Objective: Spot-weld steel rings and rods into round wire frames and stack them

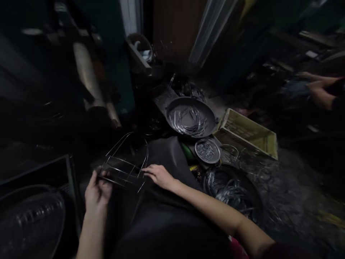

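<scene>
Between my hands is a wire frame (124, 169) with a rounded arch at its far end and several cross wires. My left hand (98, 187) grips its near left corner, fingers closed round the wire. At the right side, my right hand (157, 175) pinches the frame's edge with thumb and fingers. The frame hangs over a dark cloth (167, 201) that covers my lap. Blur and dim light hide the exact contact of the fingertips.
Ahead lies a wide pan (172, 109) with curved wires in it. Beside it are a small dish (198, 151) of short metal pieces, a dark basin (253, 201) of wire bundles and a tipped yellow crate (249, 126). At far right another person's hands (320, 91) show.
</scene>
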A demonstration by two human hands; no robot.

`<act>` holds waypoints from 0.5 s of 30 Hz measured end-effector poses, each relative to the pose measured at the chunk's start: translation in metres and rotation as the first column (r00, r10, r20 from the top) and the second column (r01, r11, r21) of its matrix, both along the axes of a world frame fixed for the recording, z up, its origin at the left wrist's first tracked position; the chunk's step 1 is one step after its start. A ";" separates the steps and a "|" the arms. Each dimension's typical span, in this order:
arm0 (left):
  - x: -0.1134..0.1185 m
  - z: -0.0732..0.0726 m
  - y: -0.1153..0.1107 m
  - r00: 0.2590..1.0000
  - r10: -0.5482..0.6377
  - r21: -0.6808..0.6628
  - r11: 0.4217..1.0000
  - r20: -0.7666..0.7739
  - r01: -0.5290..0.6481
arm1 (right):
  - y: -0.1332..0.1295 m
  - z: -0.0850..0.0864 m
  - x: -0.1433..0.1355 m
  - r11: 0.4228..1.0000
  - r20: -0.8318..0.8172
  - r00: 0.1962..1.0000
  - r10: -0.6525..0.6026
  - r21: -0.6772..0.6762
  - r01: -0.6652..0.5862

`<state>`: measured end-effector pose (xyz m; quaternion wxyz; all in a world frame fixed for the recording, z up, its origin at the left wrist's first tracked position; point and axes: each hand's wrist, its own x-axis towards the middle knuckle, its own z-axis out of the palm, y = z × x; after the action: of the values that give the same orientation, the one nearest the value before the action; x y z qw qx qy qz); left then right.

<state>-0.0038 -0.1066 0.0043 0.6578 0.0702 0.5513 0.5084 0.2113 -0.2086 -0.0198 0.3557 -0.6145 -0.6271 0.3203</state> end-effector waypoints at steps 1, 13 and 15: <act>0.005 0.003 -0.001 1.000 0.014 0.009 1.000 -0.013 -0.014 | -0.014 -0.004 0.023 0.994 0.013 0.994 -0.108 0.006 0.108; 0.055 0.010 -0.009 0.949 0.197 0.323 0.940 -0.246 -0.112 | -0.097 -0.058 0.227 0.433 0.594 0.578 -0.560 -0.384 0.815; 0.052 0.009 -0.005 0.952 0.210 0.362 0.924 -0.223 -0.119 | -0.098 -0.066 0.227 0.440 0.629 0.599 -0.496 -0.413 0.798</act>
<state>0.0485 -0.1115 0.0131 0.5126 0.2029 0.5385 0.6372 0.4382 -0.3061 -0.0855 0.0670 -0.9457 -0.2357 0.2136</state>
